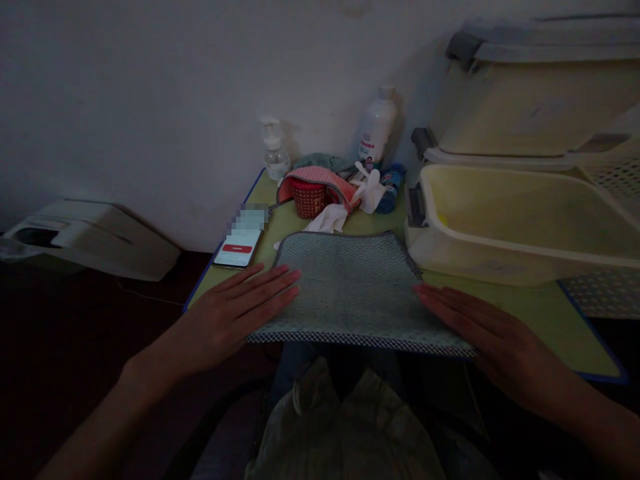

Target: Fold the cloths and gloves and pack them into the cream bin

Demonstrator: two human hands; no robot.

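Green tabletop (575,340), grey cloth (350,287); both hands (230,312) (493,327) spread flat at its sides.

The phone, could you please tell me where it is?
In the head view, the phone lies at the left edge of the table, just beyond the left hand.

Dim light mutes the cloth (345,287) before me; the phone (239,241) glows, its far part pixelated; soft shadow lies right of the white bottle (377,127); the left floor (75,347) is near-black.
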